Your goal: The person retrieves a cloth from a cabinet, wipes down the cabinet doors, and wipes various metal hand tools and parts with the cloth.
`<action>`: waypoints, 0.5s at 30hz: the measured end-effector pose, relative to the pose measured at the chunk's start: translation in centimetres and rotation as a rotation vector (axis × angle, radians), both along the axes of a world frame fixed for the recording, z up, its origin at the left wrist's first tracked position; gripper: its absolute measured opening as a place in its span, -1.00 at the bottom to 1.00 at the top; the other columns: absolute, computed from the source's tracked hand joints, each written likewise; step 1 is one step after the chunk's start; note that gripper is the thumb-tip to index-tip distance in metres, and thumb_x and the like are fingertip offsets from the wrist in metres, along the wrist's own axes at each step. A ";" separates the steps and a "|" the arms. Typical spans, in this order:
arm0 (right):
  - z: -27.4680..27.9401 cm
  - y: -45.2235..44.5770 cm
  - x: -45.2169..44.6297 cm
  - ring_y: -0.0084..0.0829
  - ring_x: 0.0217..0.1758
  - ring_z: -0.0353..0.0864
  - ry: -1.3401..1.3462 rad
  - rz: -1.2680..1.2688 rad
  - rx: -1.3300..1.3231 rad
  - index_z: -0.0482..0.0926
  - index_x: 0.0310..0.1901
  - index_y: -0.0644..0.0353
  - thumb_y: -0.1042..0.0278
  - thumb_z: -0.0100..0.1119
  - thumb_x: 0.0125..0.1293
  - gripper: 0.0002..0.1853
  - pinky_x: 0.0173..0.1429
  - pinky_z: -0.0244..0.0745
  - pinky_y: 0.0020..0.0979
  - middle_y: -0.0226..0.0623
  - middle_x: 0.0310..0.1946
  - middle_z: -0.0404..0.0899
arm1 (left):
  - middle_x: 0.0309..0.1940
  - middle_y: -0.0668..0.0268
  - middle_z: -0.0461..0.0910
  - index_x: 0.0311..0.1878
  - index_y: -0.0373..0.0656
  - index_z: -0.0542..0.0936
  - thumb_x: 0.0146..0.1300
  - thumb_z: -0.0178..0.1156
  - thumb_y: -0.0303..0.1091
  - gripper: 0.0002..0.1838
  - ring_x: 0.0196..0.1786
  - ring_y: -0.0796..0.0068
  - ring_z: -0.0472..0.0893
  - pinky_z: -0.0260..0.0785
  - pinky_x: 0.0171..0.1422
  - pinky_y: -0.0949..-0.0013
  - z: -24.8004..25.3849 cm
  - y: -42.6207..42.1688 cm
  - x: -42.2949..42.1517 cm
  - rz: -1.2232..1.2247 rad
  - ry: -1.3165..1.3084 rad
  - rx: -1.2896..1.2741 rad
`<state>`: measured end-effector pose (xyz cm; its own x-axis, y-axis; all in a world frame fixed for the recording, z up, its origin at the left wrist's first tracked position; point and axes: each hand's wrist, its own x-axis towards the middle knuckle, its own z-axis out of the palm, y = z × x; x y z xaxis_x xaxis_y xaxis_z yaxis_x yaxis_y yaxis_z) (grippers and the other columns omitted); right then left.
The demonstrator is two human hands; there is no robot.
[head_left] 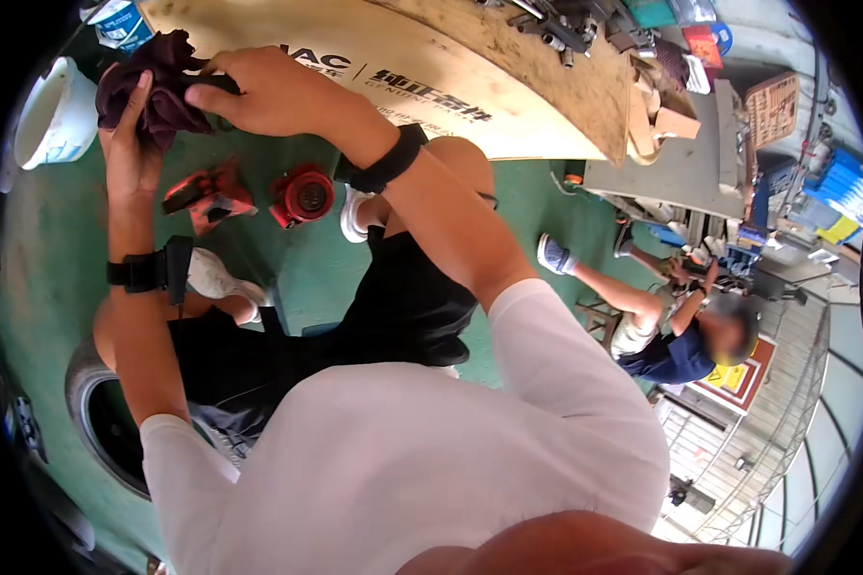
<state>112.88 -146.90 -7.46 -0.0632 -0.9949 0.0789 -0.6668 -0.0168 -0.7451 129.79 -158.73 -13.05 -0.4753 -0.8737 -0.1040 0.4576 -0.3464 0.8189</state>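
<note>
A crumpled dark maroon cloth (168, 91) is bunched in my left hand (129, 158), whose fingers wrap round it at the upper left. Beside it, my right hand (273, 91) is closed on something dark that reaches into the cloth; its shape is hidden. Both hands are close together, near the left end of a long box (537, 101) with printed lettering. Below them on the green floor (302, 268) stand a red metal stand-like part (211, 196) and a round red part with a dark centre (309, 195).
A white bucket (56, 115) stands left of my hands, with a blue-and-white container (123, 27) above. A tyre (91, 402) lies at lower left. Metal parts (566, 34) sit on the box. Another person (676, 350) sits at the right, by a cluttered bench (676, 177).
</note>
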 end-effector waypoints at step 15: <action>-1.3 -1.2 1.0 -0.03 -0.04 0.53 0.186 0.008 -0.377 0.63 -0.10 0.26 0.21 0.29 0.24 -0.69 0.06 0.48 -0.13 -0.06 -0.15 0.52 | 0.12 0.26 0.49 0.38 -0.13 0.28 0.25 0.33 -0.52 -0.34 0.13 0.45 0.53 0.40 0.24 0.38 1.9 -1.3 1.1 0.145 -0.013 -0.289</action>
<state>113.83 -148.07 -8.74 -0.0063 -0.8945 0.4470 -0.7880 -0.2707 -0.5529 130.86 -160.05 -11.16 -0.3443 -0.9264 0.1525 0.4737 -0.0312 0.8801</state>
